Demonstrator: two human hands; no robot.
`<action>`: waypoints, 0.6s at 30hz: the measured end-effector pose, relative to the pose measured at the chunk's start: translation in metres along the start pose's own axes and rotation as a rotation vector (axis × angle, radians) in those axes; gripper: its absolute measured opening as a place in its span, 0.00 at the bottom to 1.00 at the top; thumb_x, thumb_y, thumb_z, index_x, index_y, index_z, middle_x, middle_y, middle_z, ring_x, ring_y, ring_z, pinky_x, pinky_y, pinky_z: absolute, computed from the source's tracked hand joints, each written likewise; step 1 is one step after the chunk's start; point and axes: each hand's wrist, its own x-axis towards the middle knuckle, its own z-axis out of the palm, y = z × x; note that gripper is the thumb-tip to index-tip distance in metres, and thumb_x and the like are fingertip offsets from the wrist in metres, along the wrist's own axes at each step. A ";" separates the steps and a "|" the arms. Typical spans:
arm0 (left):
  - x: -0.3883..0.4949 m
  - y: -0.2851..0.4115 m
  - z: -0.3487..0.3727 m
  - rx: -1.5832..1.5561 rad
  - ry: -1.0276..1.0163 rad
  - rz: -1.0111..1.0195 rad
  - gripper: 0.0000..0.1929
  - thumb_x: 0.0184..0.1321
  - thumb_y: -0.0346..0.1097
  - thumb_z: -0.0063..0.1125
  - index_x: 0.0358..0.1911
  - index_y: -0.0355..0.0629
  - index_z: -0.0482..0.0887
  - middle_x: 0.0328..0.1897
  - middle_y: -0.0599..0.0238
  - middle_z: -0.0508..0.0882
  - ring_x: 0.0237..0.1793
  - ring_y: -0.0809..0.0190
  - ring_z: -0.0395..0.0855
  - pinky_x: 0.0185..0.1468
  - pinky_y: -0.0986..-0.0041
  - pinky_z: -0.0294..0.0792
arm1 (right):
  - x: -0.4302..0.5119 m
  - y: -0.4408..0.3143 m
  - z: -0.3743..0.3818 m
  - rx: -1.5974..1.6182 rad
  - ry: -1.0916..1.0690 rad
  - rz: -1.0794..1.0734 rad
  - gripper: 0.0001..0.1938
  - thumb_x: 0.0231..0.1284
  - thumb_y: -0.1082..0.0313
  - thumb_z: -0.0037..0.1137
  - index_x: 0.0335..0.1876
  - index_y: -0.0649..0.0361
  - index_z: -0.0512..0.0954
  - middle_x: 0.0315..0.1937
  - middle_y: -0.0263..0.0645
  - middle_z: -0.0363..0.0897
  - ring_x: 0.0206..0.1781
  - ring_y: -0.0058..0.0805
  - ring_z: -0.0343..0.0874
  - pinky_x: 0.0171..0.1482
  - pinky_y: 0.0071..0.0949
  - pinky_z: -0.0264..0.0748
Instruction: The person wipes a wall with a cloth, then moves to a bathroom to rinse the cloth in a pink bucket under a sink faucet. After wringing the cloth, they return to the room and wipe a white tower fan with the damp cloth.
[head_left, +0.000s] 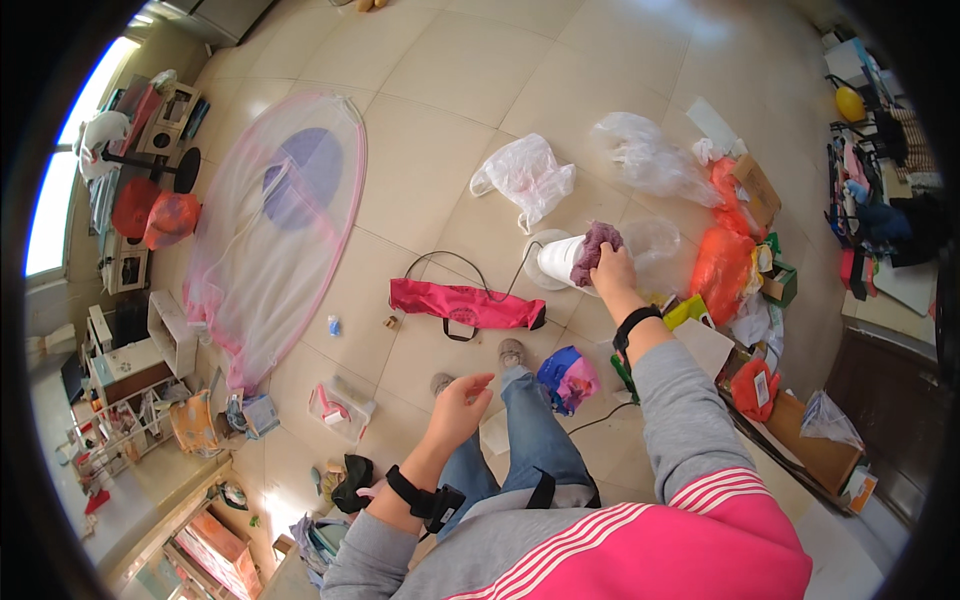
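Observation:
My right hand (615, 271) grips a purple fuzzy cloth (594, 251) at the end of a white cylindrical object (561, 259), whose other end is over a round white base (534, 271). A dark cord runs from there towards a bright pink fabric bag (461, 304) with a black handle, lying on the tiled floor. My left hand (469, 401) hangs above my legs, fingers apart, with nothing in it. A white plastic bag (525, 180) lies beyond the cylinder. Near my right foot is a blue and pink bundle (568, 379).
A pink-edged mesh tent (277, 240) lies on the floor to the left. Below it stands a clear plastic box (341, 409). On the right are clear plastic bags (652, 154), an orange plastic bag (721, 274) and cardboard boxes (756, 191). Shelves line the left wall.

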 end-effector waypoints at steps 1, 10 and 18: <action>0.000 0.000 -0.001 0.008 -0.011 0.007 0.16 0.63 0.32 0.55 0.54 0.38 0.79 0.51 0.60 0.84 0.51 0.63 0.82 0.56 0.72 0.72 | 0.002 0.002 -0.001 -0.008 0.002 -0.049 0.14 0.58 0.70 0.53 0.50 0.54 0.72 0.50 0.50 0.72 0.51 0.51 0.77 0.50 0.47 0.76; -0.001 -0.013 -0.008 0.010 -0.018 -0.028 0.16 0.60 0.34 0.57 0.51 0.38 0.81 0.47 0.55 0.85 0.48 0.59 0.84 0.52 0.70 0.74 | -0.018 -0.024 0.004 -0.084 -0.021 -0.188 0.27 0.41 0.67 0.70 0.52 0.47 0.73 0.52 0.45 0.68 0.53 0.49 0.72 0.50 0.43 0.77; 0.002 -0.029 -0.052 -0.036 0.011 -0.001 0.16 0.60 0.35 0.58 0.51 0.40 0.82 0.47 0.55 0.85 0.47 0.58 0.84 0.51 0.70 0.74 | -0.038 -0.059 0.022 -0.074 0.109 -0.520 0.22 0.43 0.73 0.63 0.48 0.43 0.78 0.52 0.40 0.71 0.58 0.46 0.69 0.57 0.39 0.71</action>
